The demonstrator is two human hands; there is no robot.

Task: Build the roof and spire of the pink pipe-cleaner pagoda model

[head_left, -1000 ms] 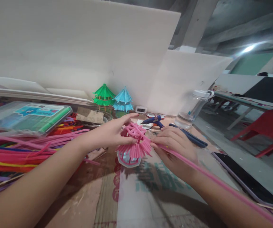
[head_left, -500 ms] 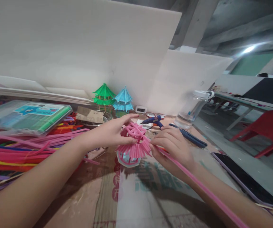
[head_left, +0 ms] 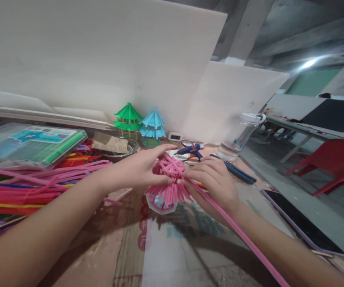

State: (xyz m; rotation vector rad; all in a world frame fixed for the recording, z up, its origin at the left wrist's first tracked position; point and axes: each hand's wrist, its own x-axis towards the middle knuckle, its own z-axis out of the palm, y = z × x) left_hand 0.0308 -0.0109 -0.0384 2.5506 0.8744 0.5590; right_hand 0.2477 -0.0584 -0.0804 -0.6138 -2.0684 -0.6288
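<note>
A small pink pavilion model (head_left: 170,191), built from pipe cleaners on a pale many-sided base, stands in front of me, tilted a little. My left hand (head_left: 143,167) grips its upper left side between thumb and fingers. Pinched in my right hand (head_left: 212,181) is a long pink pipe cleaner (head_left: 238,229), its near end at the model's right side and its tail running down along my right forearm. The exact contact of the right fingertips is partly hidden. Just behind the model lies a blue glue gun (head_left: 190,150).
Loose coloured pipe cleaners (head_left: 40,187) and a plastic case (head_left: 31,143) fill the left. Green (head_left: 128,117) and blue (head_left: 153,125) pavilion models stand behind. Dark blue pliers (head_left: 239,172), a water bottle (head_left: 238,137) and a phone (head_left: 300,223) lie or stand at right.
The model leans slightly more toward me, showing more of its upper frame. My right fingers have shifted a little left and up against it, bringing the pipe cleaner along.
</note>
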